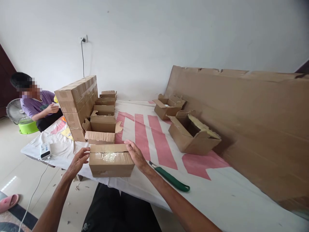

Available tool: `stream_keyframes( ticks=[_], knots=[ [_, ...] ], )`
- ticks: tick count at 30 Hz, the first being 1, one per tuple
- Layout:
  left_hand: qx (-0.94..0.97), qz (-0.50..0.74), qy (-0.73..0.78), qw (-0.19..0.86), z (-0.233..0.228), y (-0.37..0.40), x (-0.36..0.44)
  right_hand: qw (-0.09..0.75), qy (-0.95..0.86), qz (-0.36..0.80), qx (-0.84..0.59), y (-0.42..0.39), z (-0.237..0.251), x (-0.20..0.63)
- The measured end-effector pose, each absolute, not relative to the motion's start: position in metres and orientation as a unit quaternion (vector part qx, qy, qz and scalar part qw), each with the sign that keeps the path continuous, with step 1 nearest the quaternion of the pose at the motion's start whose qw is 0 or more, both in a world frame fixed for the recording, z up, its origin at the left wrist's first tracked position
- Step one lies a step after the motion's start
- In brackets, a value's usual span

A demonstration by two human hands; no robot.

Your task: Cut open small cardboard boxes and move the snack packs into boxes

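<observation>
A closed cardboard box with clear tape across its top seam sits before me at the table's near edge. My left hand is at its left end, fingers curved with the tips against the side. At the opposite end, my right hand grips the upper right edge, its thumb and fingers near the top corner. A green-handled knife lies on the cloth beside my right forearm. Just behind the closed box stands an open cardboard box with its flaps spread.
Stacked taped boxes stand left, beside a row of open ones. Two open boxes sit right, before a large cardboard sheet. A white corded device lies at the table's left edge. A person sits beyond, near a fan.
</observation>
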State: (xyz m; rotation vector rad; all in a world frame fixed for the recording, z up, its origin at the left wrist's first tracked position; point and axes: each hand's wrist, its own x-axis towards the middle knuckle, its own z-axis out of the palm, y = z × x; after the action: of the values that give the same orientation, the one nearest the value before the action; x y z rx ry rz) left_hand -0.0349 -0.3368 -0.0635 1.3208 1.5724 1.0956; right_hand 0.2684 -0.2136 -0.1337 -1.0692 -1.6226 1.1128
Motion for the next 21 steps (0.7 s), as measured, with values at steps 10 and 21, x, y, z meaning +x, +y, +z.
stream_keyframes(
  ticks=[10,21],
  knots=[
    [0.537,0.456,0.604,0.373,-0.085,-0.325,-0.026,0.117,-0.793,0.105,-0.589,-0.262,-0.21,0.434],
    [0.515,0.497,0.555,0.425,-0.091,-0.321,-0.015,0.339,-0.732,0.325,-0.493,-0.239,-0.093,0.352]
  ],
)
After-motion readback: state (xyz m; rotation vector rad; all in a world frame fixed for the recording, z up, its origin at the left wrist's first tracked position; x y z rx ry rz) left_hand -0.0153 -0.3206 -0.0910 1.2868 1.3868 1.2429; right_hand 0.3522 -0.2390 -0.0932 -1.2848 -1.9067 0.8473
